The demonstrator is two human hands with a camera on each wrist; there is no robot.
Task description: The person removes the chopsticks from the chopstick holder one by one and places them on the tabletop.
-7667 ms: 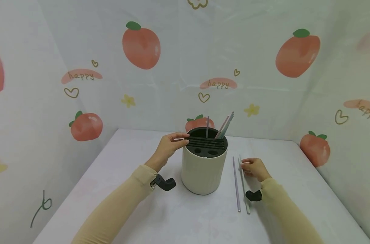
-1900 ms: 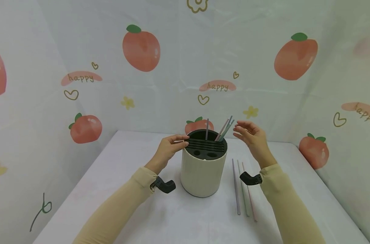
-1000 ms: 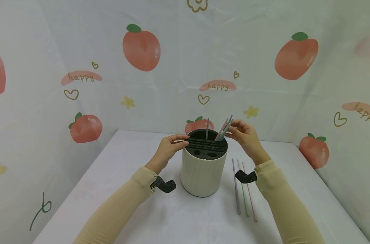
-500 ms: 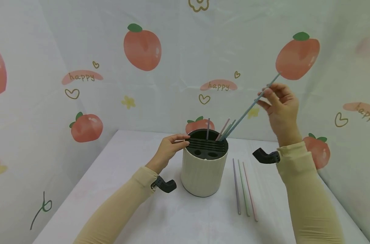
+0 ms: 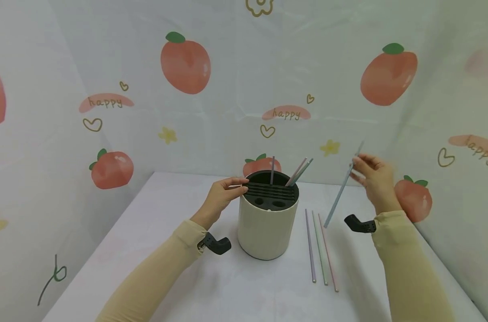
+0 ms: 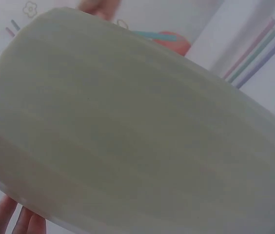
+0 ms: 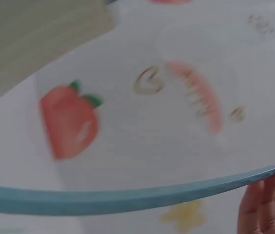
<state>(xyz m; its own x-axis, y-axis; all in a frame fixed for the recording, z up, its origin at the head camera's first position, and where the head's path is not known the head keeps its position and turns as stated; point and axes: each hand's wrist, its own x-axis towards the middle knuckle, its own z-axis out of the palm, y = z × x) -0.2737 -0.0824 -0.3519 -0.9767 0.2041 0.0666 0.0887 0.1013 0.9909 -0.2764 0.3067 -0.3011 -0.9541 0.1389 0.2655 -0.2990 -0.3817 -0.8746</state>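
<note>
A cream utensil holder [image 5: 266, 230] with a black slotted top stands upright on the table. My left hand [image 5: 223, 197] rests its nearly straight fingers on the left side of the holder's rim; in the left wrist view its fingertips [image 6: 3, 212] lie along the holder's edge. To the right, my right hand [image 5: 372, 176] pinches a blue chopstick [image 5: 340, 192] near its upper end, holding it slanted with the lower end down toward the table. That blue chopstick crosses the right wrist view. Purple [image 5: 273, 170], pink and bluish chopsticks poke out of the holder's back opening.
Right of the holder, a purple chopstick [image 5: 310, 246], a green chopstick [image 5: 320, 248] and a pink chopstick [image 5: 328, 252] lie side by side on the white tabletop [image 5: 179, 281]. Behind hangs a backdrop [image 5: 235, 58] printed with fruit and hearts.
My right hand has drawn the blue chopstick out of the holder, and lowered it toward the laid-out row. Earlier, a pink chopstick joined that row. The left hand has stayed at the rim.
</note>
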